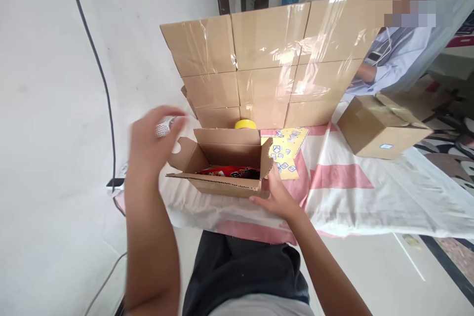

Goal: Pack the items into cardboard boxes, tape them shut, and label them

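Note:
An open cardboard box [218, 186] stands on the cloth in front of me with its flaps up. Inside lies a red and black packet [222, 171], partly hidden by the front wall. My right hand [278, 196] grips the box at its right end, thumb on the front side and fingers by the right flap. Raised at the box's left, my left hand [150, 140] is blurred by motion; its thumb and fingers are apart, and nothing shows between them. A white perforated object [162, 130] appears behind that hand, mostly covered.
A tall taped cardboard panel [264, 59] rises behind the box. A yellow lid [245, 124] and a yellow patterned sheet [285, 150] lie near it. At the right sits a closed carton [385, 128], with a person [400, 59] beyond. A wall [55, 108] borders the left.

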Demonstrator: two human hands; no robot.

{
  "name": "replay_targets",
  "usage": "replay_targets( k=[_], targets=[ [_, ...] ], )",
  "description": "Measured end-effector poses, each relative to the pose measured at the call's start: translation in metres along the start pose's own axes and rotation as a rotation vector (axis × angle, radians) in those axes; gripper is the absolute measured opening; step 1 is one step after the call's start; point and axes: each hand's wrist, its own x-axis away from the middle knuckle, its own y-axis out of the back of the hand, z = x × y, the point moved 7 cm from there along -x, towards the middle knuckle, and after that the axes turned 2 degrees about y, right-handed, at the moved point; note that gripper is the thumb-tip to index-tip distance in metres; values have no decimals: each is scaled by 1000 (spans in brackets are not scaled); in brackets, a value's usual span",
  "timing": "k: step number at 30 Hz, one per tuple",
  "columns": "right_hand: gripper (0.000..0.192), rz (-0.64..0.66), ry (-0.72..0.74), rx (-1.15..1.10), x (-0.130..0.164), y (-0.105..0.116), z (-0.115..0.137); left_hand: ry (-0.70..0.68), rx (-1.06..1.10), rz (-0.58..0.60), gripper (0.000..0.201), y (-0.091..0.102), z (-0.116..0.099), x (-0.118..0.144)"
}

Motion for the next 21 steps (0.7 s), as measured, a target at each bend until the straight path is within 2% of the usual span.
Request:
replay_targets(
  k=[1,2,3,4,5,6,7,8,9,10,12,14,16,18,21],
  targets=[
    [101,-7,45,-18,1,2,3,148,54,-210,31,20,25,22],
    [91,-18,88,-44,2,4,7,288,121,-335,35,29,48,48],
    [79,-29,114,-75,2,7,10,399,215,-398,42,27,69,74],
    [68,-42,119,-109,2,9,12,443,322,-357,54,13,82,94],
    [58,-55,102,-142,0,12,13,421,416,-240,69,-6,88,109],
    [50,-70,69,-170,-3,15,14,365,495,-134,83,-26,88,119],
    [44,-89,26,-192,-7,18,15,296,542,-74,89,-41,85,125],
    [39,-113,-20,-212,-13,21,16,233,564,-52,86,-51,81,128],
    [33,-140,-65,-232,-19,23,17,193,566,-75,75,-56,77,128],
    [27,-158,-112,-254,-25,24,18,193,547,-120,61,-57,75,126],
    [19,-180,-184,-320,-38,22,18,309,483,-199,42,-57,76,119],
    [37,-225,-180,-403,-49,18,20,481,420,-224,36,-57,78,115],
    [59,-307,-133,-473,-54,15,20,576,351,-202,36,-59,76,111],
    [62,-383,-114,-496,-55,13,18,559,273,-185,42,-59,68,106],
    [44,-420,-121,-499,-53,10,13,395,91,-184,51,-54,48,101]
  ],
)
